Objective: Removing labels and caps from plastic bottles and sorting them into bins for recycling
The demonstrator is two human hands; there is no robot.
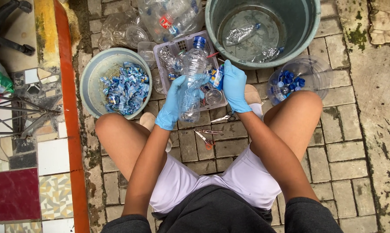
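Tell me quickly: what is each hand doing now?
Left hand: closed around the clear plastic bottle.
Right hand: pinching the blue label beside the bottle.

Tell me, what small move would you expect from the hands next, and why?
Probably dropping the label into the bowl of labels. The right hand pinches a peeled blue label beside the bottle held by the left hand, and that bowl already holds many like it.

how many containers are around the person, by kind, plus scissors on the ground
Large grey tub: 1
Round bowl of torn labels: 1
White basket: 1
Clear tub of blue caps: 1
Scissors: 1, possibly another near the basket
Total: 5
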